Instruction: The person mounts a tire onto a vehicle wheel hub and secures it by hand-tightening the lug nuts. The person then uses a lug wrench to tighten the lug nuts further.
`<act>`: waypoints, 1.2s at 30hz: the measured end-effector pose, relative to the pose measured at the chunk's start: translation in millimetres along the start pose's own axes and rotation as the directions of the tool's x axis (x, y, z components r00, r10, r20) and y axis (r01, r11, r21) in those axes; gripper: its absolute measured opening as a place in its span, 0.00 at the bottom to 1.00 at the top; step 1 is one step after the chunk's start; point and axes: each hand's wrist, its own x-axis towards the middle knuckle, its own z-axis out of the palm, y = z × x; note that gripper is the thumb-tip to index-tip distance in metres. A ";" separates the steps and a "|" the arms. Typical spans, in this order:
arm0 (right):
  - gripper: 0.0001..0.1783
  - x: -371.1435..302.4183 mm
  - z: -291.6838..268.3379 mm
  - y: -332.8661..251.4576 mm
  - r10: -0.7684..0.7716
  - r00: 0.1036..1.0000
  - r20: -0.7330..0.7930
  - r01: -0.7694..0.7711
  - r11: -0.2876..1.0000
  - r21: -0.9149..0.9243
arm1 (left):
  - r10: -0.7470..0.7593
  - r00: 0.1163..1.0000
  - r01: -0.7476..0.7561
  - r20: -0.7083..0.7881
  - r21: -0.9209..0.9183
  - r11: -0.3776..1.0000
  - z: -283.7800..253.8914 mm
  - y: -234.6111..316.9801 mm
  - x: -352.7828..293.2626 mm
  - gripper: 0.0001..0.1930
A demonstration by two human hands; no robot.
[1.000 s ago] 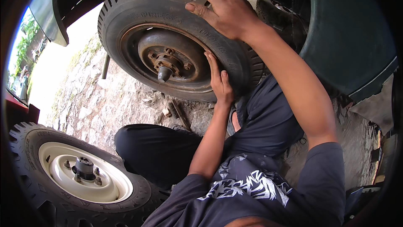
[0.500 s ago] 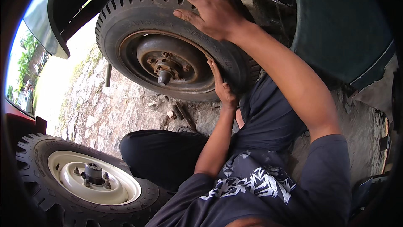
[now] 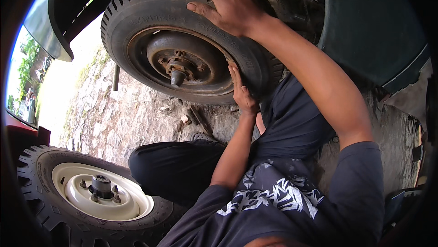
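Head view, as the wheel hangs under the arch: the tyre (image 3: 150, 14) is mounted on the rusty hub (image 3: 179, 66).
Hands: the right hand (image 3: 228, 2) is laid open on the tread; the left hand (image 3: 242, 94) is pressed flat against the lower sidewall.
Handling: judged heavy, stiff, grippy; best held at opposite tread edges.

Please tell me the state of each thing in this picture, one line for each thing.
Dark wheel: upright under the vehicle, rusty hub bare.
Left hand: flat against the dark wheel's lower side.
Right hand: open, pressing on the tread at the top.
White wheel: lying flat on the ground, untouched.
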 end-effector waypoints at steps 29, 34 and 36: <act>0.39 6.3 3.8 -10.4 -0.026 1.000 -0.009 0.026 0.999 0.041 | -0.322 0.905 0.426 -0.279 0.562 0.709 -43.6 -117.3 -25.8 0.30; 0.39 0.8 -1.1 -8.1 -0.026 0.999 0.023 0.027 0.999 -0.029 | -0.401 0.900 0.434 -0.169 0.427 0.794 -21.0 -83.4 -14.3 0.31; 0.39 0.8 -2.7 -6.0 -0.028 0.999 0.020 0.029 0.999 -0.024 | -0.347 0.921 0.377 -0.176 0.187 0.907 -5.9 -48.1 -11.9 0.31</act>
